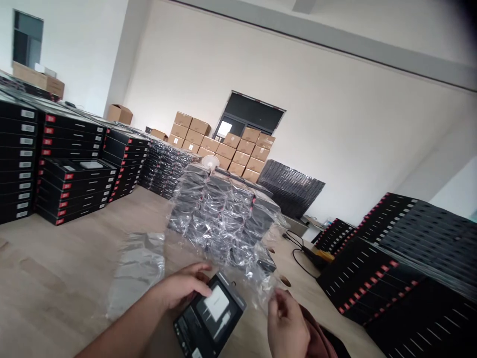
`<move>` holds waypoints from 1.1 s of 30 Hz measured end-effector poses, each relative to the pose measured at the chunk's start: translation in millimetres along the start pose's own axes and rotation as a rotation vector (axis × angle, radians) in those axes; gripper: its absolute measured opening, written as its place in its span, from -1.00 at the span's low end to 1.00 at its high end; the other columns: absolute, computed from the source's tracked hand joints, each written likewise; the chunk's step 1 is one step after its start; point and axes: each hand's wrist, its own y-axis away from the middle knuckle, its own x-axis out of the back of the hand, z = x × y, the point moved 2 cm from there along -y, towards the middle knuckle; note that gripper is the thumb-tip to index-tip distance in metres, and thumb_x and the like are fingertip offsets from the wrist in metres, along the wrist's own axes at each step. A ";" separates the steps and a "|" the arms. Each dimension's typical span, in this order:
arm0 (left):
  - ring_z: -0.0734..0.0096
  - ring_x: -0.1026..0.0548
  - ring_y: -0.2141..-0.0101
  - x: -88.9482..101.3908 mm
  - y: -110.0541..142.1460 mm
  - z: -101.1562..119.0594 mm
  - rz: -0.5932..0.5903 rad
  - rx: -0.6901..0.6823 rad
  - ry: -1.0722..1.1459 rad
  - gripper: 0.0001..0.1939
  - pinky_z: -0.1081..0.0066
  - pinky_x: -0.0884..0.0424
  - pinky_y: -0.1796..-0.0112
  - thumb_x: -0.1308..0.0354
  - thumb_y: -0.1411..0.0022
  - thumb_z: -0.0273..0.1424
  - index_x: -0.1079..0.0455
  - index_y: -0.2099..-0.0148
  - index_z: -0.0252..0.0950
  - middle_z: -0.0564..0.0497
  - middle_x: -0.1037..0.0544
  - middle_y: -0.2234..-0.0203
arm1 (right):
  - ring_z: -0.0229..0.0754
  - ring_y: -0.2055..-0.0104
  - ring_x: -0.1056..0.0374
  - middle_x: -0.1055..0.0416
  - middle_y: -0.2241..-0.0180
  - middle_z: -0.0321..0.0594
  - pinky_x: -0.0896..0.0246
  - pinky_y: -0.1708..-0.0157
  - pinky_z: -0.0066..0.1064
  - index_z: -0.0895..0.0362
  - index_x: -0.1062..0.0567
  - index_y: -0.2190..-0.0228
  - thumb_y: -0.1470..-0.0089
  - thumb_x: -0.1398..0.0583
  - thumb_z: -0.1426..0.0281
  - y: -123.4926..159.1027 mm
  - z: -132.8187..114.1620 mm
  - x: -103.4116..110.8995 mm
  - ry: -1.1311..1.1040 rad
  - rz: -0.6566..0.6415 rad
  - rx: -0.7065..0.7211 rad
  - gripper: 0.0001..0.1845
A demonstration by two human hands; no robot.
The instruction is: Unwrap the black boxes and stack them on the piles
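Note:
In the head view my left hand (186, 286) is closed on a black retail box (210, 315), its thumb on the upper face. The box is tilted and carries a picture of a white device and white print. To its right, my right hand (286, 320) has its fingers pinched on the edge of a clear plastic bag (263, 288). A stack of black boxes in clear plastic wrap (219, 214) stands just beyond my hands. Flat clear plastic bags (137, 268) lie on the wooden table (74, 268) left of my left hand.
Stacked black boxes (76, 189) with red corners line the left. More black boxes (395, 278) rise close on the right, near a black cable (298, 248) and a yellow object (324, 255). Brown cartons (227, 149) are piled by the far wall.

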 end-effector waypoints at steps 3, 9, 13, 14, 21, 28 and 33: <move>0.30 -0.45 0.31 -3.0 8.8 7.1 -0.125 0.081 -0.050 -0.30 0.42 -0.34 0.36 -0.28 0.33 -0.55 -0.36 0.00 -0.30 -0.01 -0.45 0.25 | -0.09 0.42 -0.44 -0.53 0.39 -0.09 -0.32 0.39 -0.33 0.14 -0.52 0.37 -0.10 -0.03 0.14 8.1 -9.4 -15.1 -0.045 -0.131 0.074 -0.62; 0.39 -0.42 0.34 -11.7 8.9 4.3 -0.054 0.072 -0.335 -0.37 0.45 -0.28 0.37 -0.29 0.33 -0.52 -0.36 0.07 -0.26 0.06 -0.46 0.28 | -0.12 0.30 -0.46 -0.53 0.34 -0.13 -0.34 0.28 -0.37 0.09 -0.53 0.34 -0.16 -0.02 0.20 18.8 -32.8 -24.5 -0.173 -0.361 0.203 -0.65; 0.40 -0.42 0.36 -13.7 6.3 -1.6 -0.018 0.053 -0.402 -0.37 0.45 -0.25 0.36 -0.31 0.30 -0.48 -0.33 0.06 -0.30 0.05 -0.48 0.30 | -0.15 0.42 -0.43 -0.50 0.46 -0.18 -0.27 0.39 -0.42 0.08 -0.51 0.47 -0.20 0.02 0.18 21.1 -41.9 -22.7 -0.136 -0.405 0.170 -0.58; 0.40 -0.42 0.37 -14.1 6.3 -2.8 -0.020 0.051 -0.414 -0.37 0.46 -0.25 0.36 -0.32 0.31 -0.48 -0.33 0.07 -0.31 0.05 -0.48 0.31 | -0.16 0.45 -0.42 -0.49 0.48 -0.19 -0.25 0.41 -0.42 0.08 -0.50 0.50 -0.21 0.03 0.17 21.5 -43.6 -22.5 -0.119 -0.398 0.160 -0.56; 0.46 -0.36 0.37 -17.5 11.5 -1.5 0.034 -0.047 -0.558 -0.42 0.51 -0.19 0.40 -0.36 0.30 -0.42 -0.33 0.13 -0.28 0.05 -0.44 0.18 | -0.18 0.49 -0.40 -0.46 0.53 -0.21 -0.15 0.45 -0.44 0.07 -0.43 0.58 -0.24 0.08 0.11 25.1 -49.1 -22.7 -0.012 -0.352 0.119 -0.48; 0.50 -0.34 0.40 -21.0 15.8 1.9 0.000 -0.069 -0.582 -0.46 0.52 -0.15 0.42 -0.34 0.26 -0.40 -0.33 0.14 -0.26 0.06 -0.42 0.16 | -0.16 0.46 -0.42 -0.48 0.49 -0.22 -0.12 0.46 -0.42 0.06 -0.45 0.55 -0.24 0.09 0.12 27.3 -46.8 -24.5 0.061 -0.388 0.091 -0.49; 0.52 -0.29 0.47 -15.5 11.4 -0.4 0.086 -0.080 -0.621 -0.48 0.51 -0.13 0.45 -0.29 0.21 -0.41 -0.31 0.11 -0.28 0.07 -0.44 0.25 | -0.21 0.49 -0.39 -0.43 0.54 -0.24 -0.16 0.43 -0.45 0.08 -0.43 0.59 -0.24 0.06 0.15 29.4 -49.3 -28.2 -0.098 -0.412 0.157 -0.50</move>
